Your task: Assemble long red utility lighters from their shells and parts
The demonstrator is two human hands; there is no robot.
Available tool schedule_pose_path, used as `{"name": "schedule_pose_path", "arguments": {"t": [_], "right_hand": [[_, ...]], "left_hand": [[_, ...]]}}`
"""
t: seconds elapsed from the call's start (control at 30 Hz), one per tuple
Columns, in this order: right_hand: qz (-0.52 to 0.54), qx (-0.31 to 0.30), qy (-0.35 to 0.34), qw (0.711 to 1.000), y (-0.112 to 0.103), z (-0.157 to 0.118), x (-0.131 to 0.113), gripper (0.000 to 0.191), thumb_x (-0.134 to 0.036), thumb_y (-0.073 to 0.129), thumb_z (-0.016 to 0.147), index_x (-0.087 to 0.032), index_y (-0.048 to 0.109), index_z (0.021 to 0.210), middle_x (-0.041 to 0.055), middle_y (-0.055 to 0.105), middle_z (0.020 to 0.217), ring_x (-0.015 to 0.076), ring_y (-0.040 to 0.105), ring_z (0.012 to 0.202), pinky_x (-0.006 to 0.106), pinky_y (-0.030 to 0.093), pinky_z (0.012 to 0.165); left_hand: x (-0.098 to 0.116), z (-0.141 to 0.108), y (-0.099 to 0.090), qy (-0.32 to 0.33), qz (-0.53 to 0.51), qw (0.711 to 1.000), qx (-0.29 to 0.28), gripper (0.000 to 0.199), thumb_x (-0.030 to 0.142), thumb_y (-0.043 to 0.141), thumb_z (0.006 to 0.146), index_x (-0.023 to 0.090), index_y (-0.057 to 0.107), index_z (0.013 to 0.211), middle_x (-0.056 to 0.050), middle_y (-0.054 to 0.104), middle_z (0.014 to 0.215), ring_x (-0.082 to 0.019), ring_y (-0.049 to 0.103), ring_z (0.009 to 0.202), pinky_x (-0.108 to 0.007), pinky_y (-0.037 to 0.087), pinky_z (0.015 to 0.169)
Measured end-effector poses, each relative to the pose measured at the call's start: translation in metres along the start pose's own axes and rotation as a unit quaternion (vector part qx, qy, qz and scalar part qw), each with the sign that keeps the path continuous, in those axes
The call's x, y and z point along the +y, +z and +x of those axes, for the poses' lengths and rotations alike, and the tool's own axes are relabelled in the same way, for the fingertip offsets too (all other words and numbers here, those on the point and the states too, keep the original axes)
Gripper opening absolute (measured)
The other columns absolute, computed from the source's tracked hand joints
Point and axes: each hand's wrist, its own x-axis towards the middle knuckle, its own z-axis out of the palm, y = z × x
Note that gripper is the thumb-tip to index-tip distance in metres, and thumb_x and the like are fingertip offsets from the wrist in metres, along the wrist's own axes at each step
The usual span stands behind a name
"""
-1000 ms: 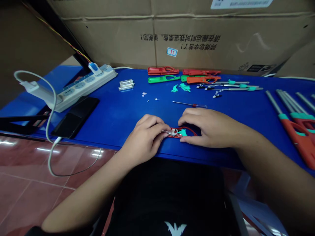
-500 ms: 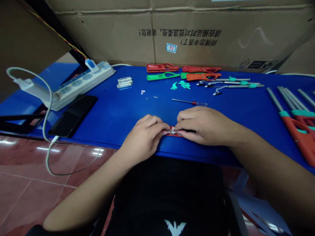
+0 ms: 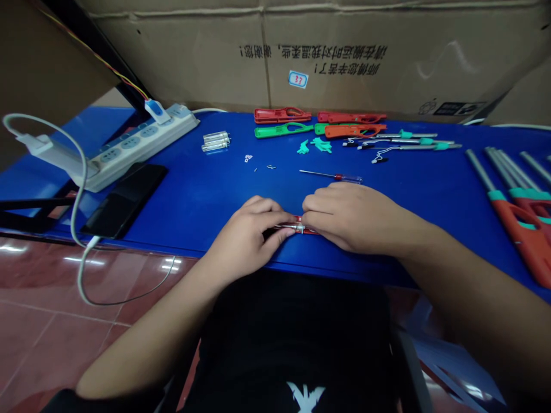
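**A:** Going along the worktop [image 3: 181,223] from the left, I see a power strip [image 3: 138,146], a phone [image 3: 124,198], then clear tubes [image 3: 215,141] near the back edge with tiny pins [image 3: 263,167] just past them. What's going on at the front edge?

**B:** A red lighter shell [image 3: 312,232] is lying right by the front edge, around the middle, between both hands. The left hand [image 3: 245,244] has its fingers curled almost closed, pinching a thin metal piece [image 3: 293,228] at the shell's left end. The right hand [image 3: 348,218] has its fingers close together, tips on the shell and hiding much of it.

**A:** Any tips for a hold like that?

**B:** I'd keep the shell flat so it can't rock, and pinch the metal close to the shell, since thin stuff bends easily. Can't tell from here if it's seated.

**A:** Anything else nearby?

**B:** There's a small screwdriver [image 3: 331,176] behind the right hand, well clear of it. More green and orange shells [image 3: 353,131] sit along the back edge, and orange lighters [image 3: 519,235] lie at the right edge.
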Motion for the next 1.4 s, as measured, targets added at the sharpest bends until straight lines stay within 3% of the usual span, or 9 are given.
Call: {"name": "schedule_pose_path", "arguments": {"t": [0.2,0.3,0.47,0.73,0.97,1.23,1.3,1.4], "right_hand": [[-0.009,0.013,0.005,1.000,0.001,0.002,-0.001,0.029,-0.019,0.040,0.102,-0.016,0.069,0.095,0.0071,0.065,0.089,0.0202,0.052,0.076,0.035,0.031,0.069],[0.056,0.015,0.055,0.997,0.003,0.002,0.002,0.026,-0.023,0.046,0.100,-0.016,0.070,0.097,0.0079,0.066,0.094,0.0208,0.056,0.082,0.034,0.035,0.070],[0.240,0.041,0.169,0.955,0.006,0.001,0.005,0.013,-0.025,0.062,0.091,-0.019,0.072,0.098,0.0048,0.067,0.098,0.0168,0.061,0.084,0.029,0.042,0.071],[0.279,0.077,0.271,0.918,0.004,0.002,0.003,0.013,-0.029,0.066,0.087,-0.019,0.072,0.089,0.0031,0.069,0.087,0.0149,0.060,0.076,0.028,0.045,0.070],[0.282,0.076,0.288,0.912,0.012,0.005,0.005,0.018,-0.037,0.072,0.082,-0.019,0.074,0.085,0.0030,0.067,0.083,0.0156,0.059,0.074,0.029,0.045,0.068],[0.267,0.095,0.270,0.920,0.006,-0.003,0.007,0.013,-0.030,0.065,0.087,-0.020,0.073,0.091,0.0043,0.068,0.090,0.0170,0.061,0.079,0.030,0.046,0.071],[0.248,0.102,0.246,0.931,0.003,-0.005,0.007,0.014,-0.027,0.062,0.089,-0.020,0.073,0.095,0.0053,0.068,0.093,0.0184,0.062,0.083,0.031,0.047,0.075],[0.221,0.109,0.201,0.948,0.002,-0.001,0.002,0.019,-0.027,0.059,0.092,-0.019,0.073,0.102,0.0070,0.068,0.098,0.0205,0.062,0.089,0.034,0.046,0.080]], "left_hand": [[-0.002,0.004,0.001,-0.027,-0.010,0.999,0.021,0.015,0.023,0.065,0.095,0.021,0.077,0.103,-0.003,0.070,0.092,-0.016,0.061,0.085,-0.034,0.046,0.082],[-0.002,0.006,0.002,-0.033,-0.001,0.999,0.023,0.015,0.023,0.066,0.093,0.024,0.078,0.103,-0.002,0.069,0.091,-0.016,0.060,0.084,-0.034,0.045,0.080],[-0.005,0.010,-0.002,-0.044,0.033,0.998,0.021,0.017,0.027,0.069,0.091,0.029,0.079,0.105,-0.003,0.065,0.090,-0.018,0.054,0.086,-0.034,0.044,0.079],[-0.009,0.011,-0.002,-0.065,0.002,0.998,0.008,0.015,0.030,0.070,0.091,0.029,0.079,0.103,-0.002,0.064,0.085,-0.017,0.055,0.084,-0.035,0.042,0.081],[-0.007,0.008,0.001,-0.059,0.004,0.998,0.033,0.015,0.030,0.070,0.091,0.028,0.079,0.103,-0.002,0.063,0.083,-0.017,0.053,0.082,-0.033,0.042,0.078],[-0.003,0.009,0.003,-0.051,0.024,0.998,0.035,0.017,0.032,0.068,0.092,0.026,0.078,0.104,-0.003,0.063,0.084,-0.018,0.054,0.083,-0.035,0.044,0.079],[-0.003,0.007,-0.001,-0.058,0.011,0.998,0.030,0.022,0.036,0.069,0.091,0.024,0.075,0.109,-0.003,0.064,0.090,-0.019,0.057,0.087,-0.035,0.046,0.083],[-0.007,0.002,-0.010,-0.078,-0.012,0.997,0.004,0.048,0.041,0.078,0.082,0.023,0.064,0.124,-0.006,0.063,0.113,-0.022,0.059,0.104,-0.038,0.048,0.093]]}}
